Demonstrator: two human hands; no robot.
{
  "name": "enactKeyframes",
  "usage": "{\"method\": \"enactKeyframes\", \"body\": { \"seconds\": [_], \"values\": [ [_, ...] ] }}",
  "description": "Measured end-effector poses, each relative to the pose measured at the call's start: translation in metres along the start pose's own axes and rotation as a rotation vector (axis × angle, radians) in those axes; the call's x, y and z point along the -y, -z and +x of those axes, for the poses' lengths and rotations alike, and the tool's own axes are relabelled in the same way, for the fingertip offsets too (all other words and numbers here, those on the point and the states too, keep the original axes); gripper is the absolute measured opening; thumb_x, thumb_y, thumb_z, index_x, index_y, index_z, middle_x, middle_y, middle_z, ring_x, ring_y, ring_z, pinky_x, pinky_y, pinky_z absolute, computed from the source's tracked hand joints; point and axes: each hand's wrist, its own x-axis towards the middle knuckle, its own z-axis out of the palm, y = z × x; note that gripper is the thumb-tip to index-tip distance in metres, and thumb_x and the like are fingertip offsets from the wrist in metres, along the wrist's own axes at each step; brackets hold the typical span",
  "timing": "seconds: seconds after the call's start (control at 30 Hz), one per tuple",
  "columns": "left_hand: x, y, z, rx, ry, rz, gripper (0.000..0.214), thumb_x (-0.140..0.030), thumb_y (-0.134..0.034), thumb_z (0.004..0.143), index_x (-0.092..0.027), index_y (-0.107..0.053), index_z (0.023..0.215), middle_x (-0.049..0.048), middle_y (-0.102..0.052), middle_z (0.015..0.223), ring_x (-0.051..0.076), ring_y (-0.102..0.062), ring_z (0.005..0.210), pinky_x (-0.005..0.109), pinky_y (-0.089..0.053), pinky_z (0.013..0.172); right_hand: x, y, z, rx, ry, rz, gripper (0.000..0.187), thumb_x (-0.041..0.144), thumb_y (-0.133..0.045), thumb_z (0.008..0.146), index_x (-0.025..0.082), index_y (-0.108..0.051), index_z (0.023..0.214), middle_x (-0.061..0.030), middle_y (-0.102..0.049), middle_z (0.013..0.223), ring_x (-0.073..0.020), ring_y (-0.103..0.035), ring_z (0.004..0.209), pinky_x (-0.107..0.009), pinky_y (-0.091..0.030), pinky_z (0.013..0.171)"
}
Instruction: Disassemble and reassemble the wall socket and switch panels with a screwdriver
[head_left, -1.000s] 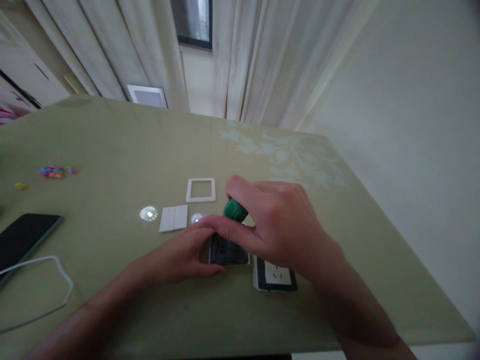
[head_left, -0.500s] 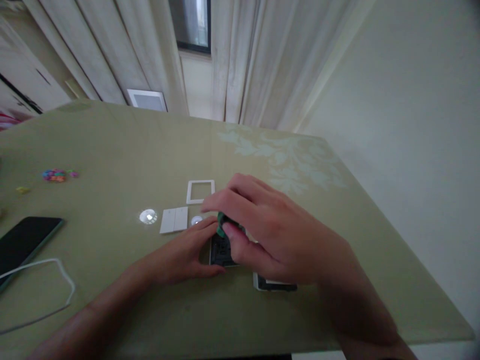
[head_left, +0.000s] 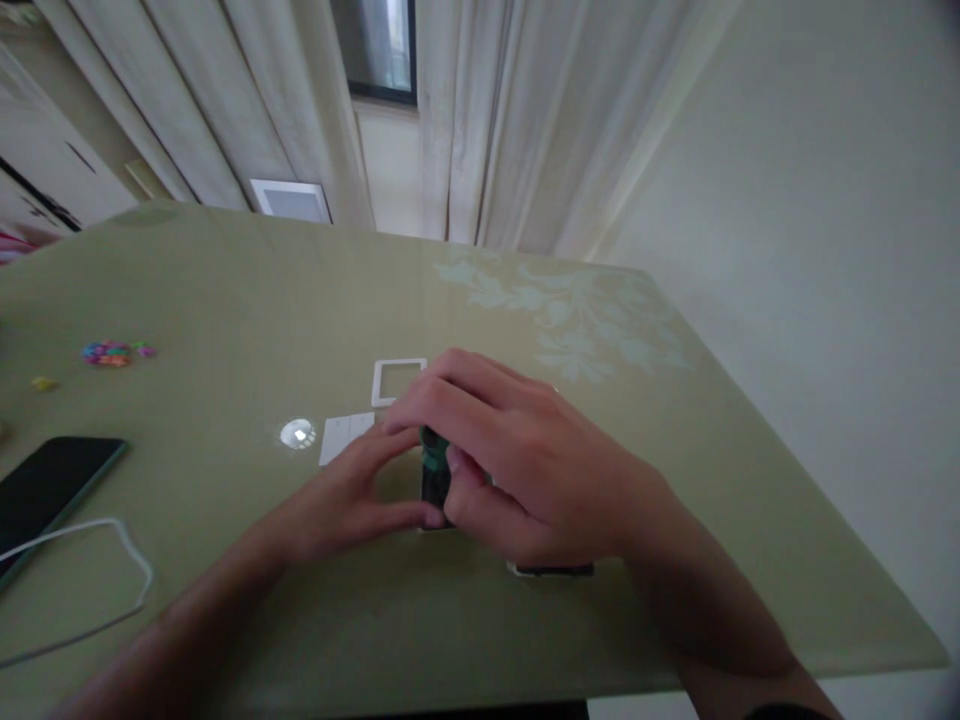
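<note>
Right hand [head_left: 517, 460]: grip clamped on a stubby green tool [head_left: 432, 453], above a black, pale-edged block [head_left: 433, 488] on the green worktop [head_left: 225, 310]. Left hand [head_left: 337, 495]: thumb against block; clamping cannot be told. Loose bracing could let it skid.

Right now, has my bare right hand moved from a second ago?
Yes, leftward: against the hollow white square frame, the right hand now covers the frame's lower right corner, which was uncovered a second ago.

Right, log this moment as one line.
left grip: touching dark module | right grip: holds green object at module | around: white frame, white panel, phone
</note>
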Motion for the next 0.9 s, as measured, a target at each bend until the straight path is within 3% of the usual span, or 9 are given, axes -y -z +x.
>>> {"method": "enactKeyframes", "body": {
  "seconds": [0.07, 0.13, 0.23, 0.43, 0.6, 0.77, 0.9],
  "values": [
    [0.000, 0.003, -0.001, -0.042, -0.015, -0.048, 0.038, -0.045, -0.073, 0.098, -0.028, -0.072, 0.133, 0.0059, -0.078, 0.122, 0.028, -0.072, 0.110, 0.040, -0.062, 0.094, -0.003, -0.002, 0.001, -0.025, -0.016, 0.016, 0.026, 0.013, -0.054, 0.099, 0.020, -0.062, 0.123, -0.0084, -0.066, 0.122, -0.0219, -0.061, 0.114, -0.040, -0.055, 0.101],
    [0.000, 0.001, 0.000, -0.063, -0.037, -0.094, 0.023, -0.040, -0.065, 0.103, -0.025, -0.078, 0.115, 0.0037, -0.080, 0.099, 0.023, -0.073, 0.093, 0.035, -0.063, 0.085, -0.005, -0.004, 0.002, -0.035, -0.018, 0.019, 0.026, 0.014, -0.057, 0.102, 0.020, -0.061, 0.127, -0.0081, -0.066, 0.124, -0.0211, -0.062, 0.117, -0.039, -0.055, 0.102],
    [-0.002, -0.009, 0.006, -0.064, -0.032, -0.124, 0.024, -0.031, -0.062, 0.104, -0.021, -0.077, 0.089, 0.0009, -0.076, 0.079, 0.019, -0.069, 0.075, 0.029, -0.061, 0.072, -0.007, -0.007, 0.004, -0.043, -0.030, 0.022, 0.028, 0.016, -0.057, 0.106, 0.021, -0.059, 0.133, -0.0083, -0.066, 0.130, -0.0198, -0.063, 0.122, -0.037, -0.054, 0.105],
    [-0.004, -0.013, 0.014, -0.165, 0.027, -0.152, 0.013, -0.031, -0.080, 0.092, -0.019, -0.076, 0.089, 0.0004, -0.077, 0.083, 0.021, -0.072, 0.082, 0.028, -0.060, 0.070, -0.010, -0.010, 0.003, -0.126, -0.052, 0.106, 0.033, 0.020, -0.062, 0.105, 0.021, -0.056, 0.137, -0.0057, -0.069, 0.130, -0.0177, -0.067, 0.115, -0.033, -0.055, 0.102],
    [-0.002, -0.004, 0.011, -0.063, -0.014, -0.182, 0.019, -0.031, -0.070, 0.100, -0.020, -0.075, 0.085, -0.0002, -0.073, 0.076, 0.020, -0.071, 0.080, 0.028, -0.061, 0.072, -0.011, -0.012, 0.004, -0.145, -0.063, 0.107, 0.031, 0.021, -0.061, 0.106, 0.022, -0.056, 0.136, -0.0060, -0.070, 0.129, -0.0186, -0.066, 0.118, -0.033, -0.053, 0.102],
    [-0.006, -0.006, 0.018, -0.182, 0.013, -0.176, 0.014, -0.028, -0.077, 0.093, -0.019, -0.072, 0.084, -0.0003, -0.075, 0.081, 0.018, -0.068, 0.076, 0.025, -0.057, 0.066, -0.010, -0.015, 0.006, -0.129, -0.064, 0.129, 0.032, 0.018, -0.061, 0.105, 0.022, -0.056, 0.136, -0.0056, -0.070, 0.131, -0.0178, -0.067, 0.117, -0.034, -0.053, 0.103],
    [-0.005, -0.002, 0.017, -0.071, -0.016, -0.206, 0.012, -0.027, -0.074, 0.096, -0.019, -0.072, 0.086, -0.0004, -0.075, 0.083, 0.016, -0.068, 0.075, 0.024, -0.056, 0.065, -0.010, -0.016, 0.006, -0.147, -0.055, 0.121, 0.028, 0.020, -0.059, 0.107, 0.021, -0.056, 0.135, -0.0060, -0.069, 0.134, -0.0172, -0.066, 0.121, -0.033, -0.052, 0.105]
  ]
}}
